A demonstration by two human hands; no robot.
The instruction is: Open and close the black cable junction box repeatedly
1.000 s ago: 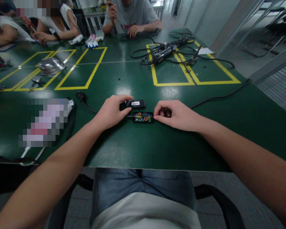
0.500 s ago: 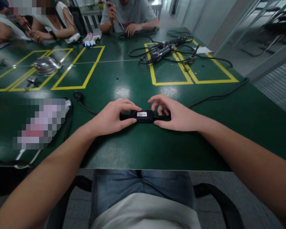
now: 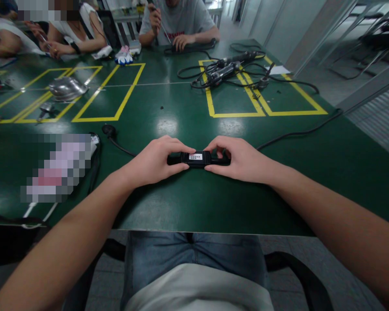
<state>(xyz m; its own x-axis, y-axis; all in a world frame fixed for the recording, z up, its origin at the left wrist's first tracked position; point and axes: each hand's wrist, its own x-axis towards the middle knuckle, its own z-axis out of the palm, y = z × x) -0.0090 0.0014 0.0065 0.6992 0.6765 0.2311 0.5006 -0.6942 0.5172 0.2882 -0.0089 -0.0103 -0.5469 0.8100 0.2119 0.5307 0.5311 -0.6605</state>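
Observation:
A small black box with a white label (image 3: pixel 196 160) lies on the green table (image 3: pixel 181 203), in line with a black cable. My left hand (image 3: pixel 157 160) grips its left end between thumb and fingers. At its right end, my right hand (image 3: pixel 238 160) pinches the box with thumb and fingertips. The cable runs out beyond both hands, on the left to a black plug (image 3: pixel 109 131) and on the right as a long black cord (image 3: pixel 298 132).
Tangled black tools with cords (image 3: pixel 225 71) lie at the back right. A metal bowl-shaped part (image 3: pixel 68 89), gloves (image 3: pixel 124 56) and a blurred pinkish object (image 3: pixel 60 168) are on the left. People sit across the table, one in a grey shirt (image 3: pixel 188 21).
My right hand's fingers have closed from a loose curl onto the right end of the black box. My left hand keeps its grip. The view has shifted slightly.

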